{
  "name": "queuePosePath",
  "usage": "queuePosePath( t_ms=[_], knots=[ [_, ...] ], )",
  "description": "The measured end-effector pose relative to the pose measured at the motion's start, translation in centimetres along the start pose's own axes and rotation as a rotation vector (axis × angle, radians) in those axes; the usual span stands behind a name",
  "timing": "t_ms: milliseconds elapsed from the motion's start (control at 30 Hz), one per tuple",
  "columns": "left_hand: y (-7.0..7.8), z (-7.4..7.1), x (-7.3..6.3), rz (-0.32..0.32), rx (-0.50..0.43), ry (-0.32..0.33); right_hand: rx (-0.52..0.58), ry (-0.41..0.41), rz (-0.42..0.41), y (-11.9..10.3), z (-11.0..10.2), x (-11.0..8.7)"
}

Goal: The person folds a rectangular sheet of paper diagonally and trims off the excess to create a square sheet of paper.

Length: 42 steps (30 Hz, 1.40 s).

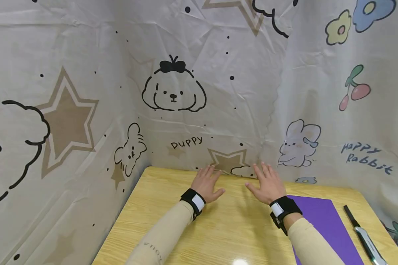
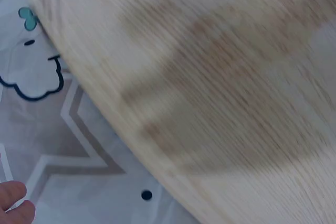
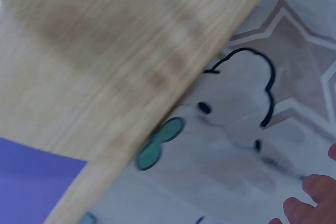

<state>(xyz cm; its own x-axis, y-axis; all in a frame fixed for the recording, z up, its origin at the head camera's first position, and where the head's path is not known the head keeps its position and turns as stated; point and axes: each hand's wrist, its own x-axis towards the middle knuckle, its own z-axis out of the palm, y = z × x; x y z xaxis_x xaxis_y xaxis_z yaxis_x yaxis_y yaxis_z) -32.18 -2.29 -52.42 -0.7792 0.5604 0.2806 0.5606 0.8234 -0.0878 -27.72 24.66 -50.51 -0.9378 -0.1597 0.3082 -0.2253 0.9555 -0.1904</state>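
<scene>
Both hands reach over the far part of a wooden table (image 1: 219, 228), holding nothing. The left hand (image 1: 206, 184) has its fingers spread and pointing at the back edge. Its counterpart, the right hand (image 1: 268, 184), also has straight, spread fingers, with the thumb turned inward. Whether the palms touch the tabletop cannot be told; shadows lie on the wood below them. In each wrist view only a few fingertips (image 2: 14, 203) show at a lower corner. Nearest the right hand is a purple sheet (image 1: 328, 224), partly hidden under the right forearm.
A utility knife (image 1: 365, 235) with a dark blade end and a grey handle lies right of the purple sheet. Printed fabric curtains (image 1: 238, 121) with puppy, star and rabbit drawings hang behind the table's back edge and along both sides.
</scene>
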Motion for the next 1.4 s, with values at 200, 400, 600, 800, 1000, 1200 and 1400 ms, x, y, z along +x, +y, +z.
queuePosePath(
  t_ms=[200, 400, 600, 800, 1000, 1200, 1400],
  knots=[
    [4.9, 1.3, 1.4, 0.069, -0.028, -0.034, -0.008, -0.018, 0.097, 4.6, -0.2, -4.0],
    [12.0, 3.1, 1.6, 0.194, -0.024, -0.090, -0.016, -0.044, 0.211, 8.8, 0.0, -9.0],
    [18.1, 4.1, 1.4, 0.321, -0.057, -0.139, -0.029, -0.098, 0.318, 12.1, 0.4, -14.0],
    [24.0, 3.6, 1.7, 0.408, -0.131, -0.253, -0.045, -0.185, 0.432, 14.7, 0.4, -17.9],
    [27.8, 3.6, 1.5, 0.482, -0.108, -0.269, -0.053, -0.196, 0.446, 15.3, 0.8, -19.4],
    [29.3, 4.9, 1.0, 0.510, -0.070, -0.256, -0.057, -0.219, 0.428, 15.0, 1.1, -19.7],
    [29.9, 5.3, 0.8, 0.539, -0.066, -0.223, -0.061, -0.211, 0.448, 15.2, 1.2, -20.3]
  ],
)
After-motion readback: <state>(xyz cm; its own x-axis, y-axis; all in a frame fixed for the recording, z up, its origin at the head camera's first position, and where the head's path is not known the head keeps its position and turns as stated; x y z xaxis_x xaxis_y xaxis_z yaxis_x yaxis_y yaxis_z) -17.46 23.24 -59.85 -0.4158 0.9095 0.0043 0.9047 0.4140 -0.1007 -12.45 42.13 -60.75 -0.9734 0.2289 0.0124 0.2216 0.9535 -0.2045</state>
